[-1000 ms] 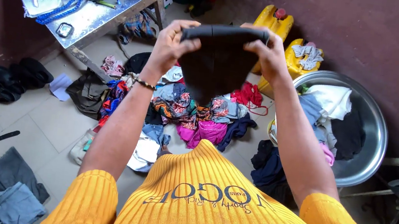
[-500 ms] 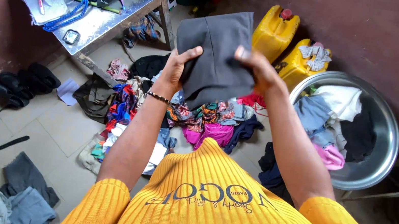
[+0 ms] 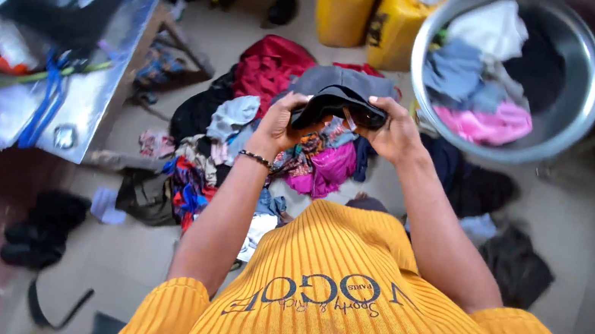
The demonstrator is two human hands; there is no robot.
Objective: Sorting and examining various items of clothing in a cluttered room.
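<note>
Folding step under way, by the look: left hand (image 3: 290,116) and right hand (image 3: 388,128) both clamped on dark grey garment (image 3: 338,88), bunched above clothes pile (image 3: 269,148) on floor. Next fold calls for edges squared.

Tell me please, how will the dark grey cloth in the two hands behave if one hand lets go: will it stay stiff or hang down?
The dark grey garment bends over the left hand and right hand in soft folds, so it would probably flop down. It looks thin, so likely light. Being cloth, it should hardly slip or break.
</note>
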